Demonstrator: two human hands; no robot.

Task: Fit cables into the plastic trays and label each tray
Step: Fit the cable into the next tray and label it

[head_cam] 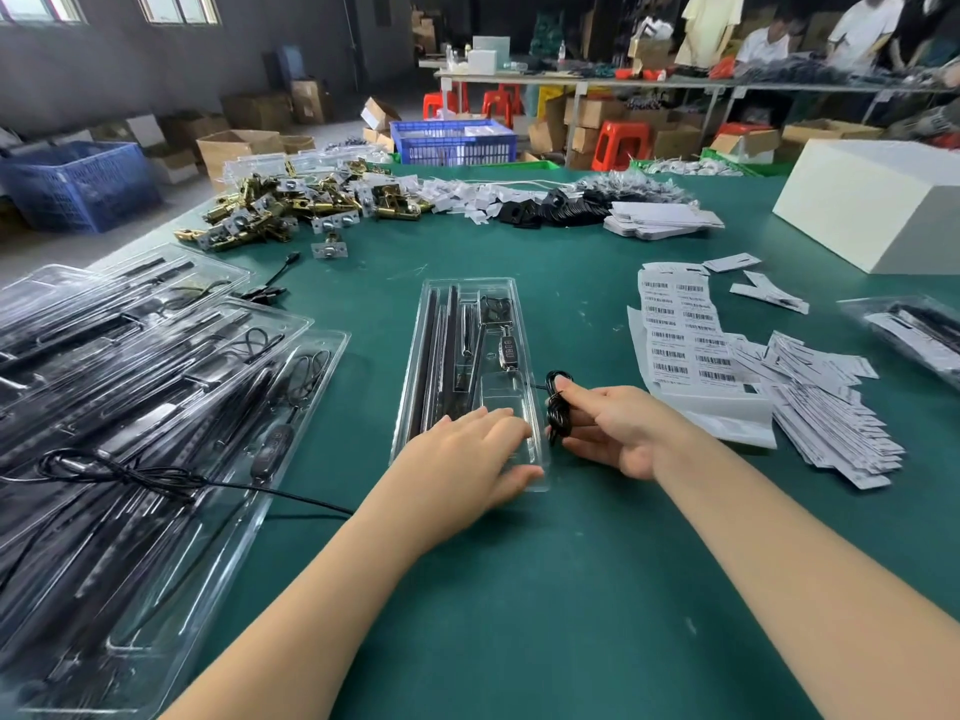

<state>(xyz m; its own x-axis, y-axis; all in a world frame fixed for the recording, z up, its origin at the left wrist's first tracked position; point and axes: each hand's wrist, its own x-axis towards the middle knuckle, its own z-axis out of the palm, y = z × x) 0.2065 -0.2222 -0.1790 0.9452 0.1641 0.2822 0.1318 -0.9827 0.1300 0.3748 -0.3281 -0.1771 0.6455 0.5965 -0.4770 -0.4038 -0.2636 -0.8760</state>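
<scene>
A clear plastic tray lies lengthwise in the middle of the green table, holding black strips and a small controller. My left hand rests flat with straight fingers on the tray's near end. My right hand is just right of the tray and holds a coiled black cable wound around its fingers. A thin lead runs from the coil to the tray. A sheet of barcode labels lies to the right.
Stacked filled trays with loose cable cover the left side. Loose paper tags spread at the right, a white box at far right, brass hardware and black parts at the back. People work at a far bench.
</scene>
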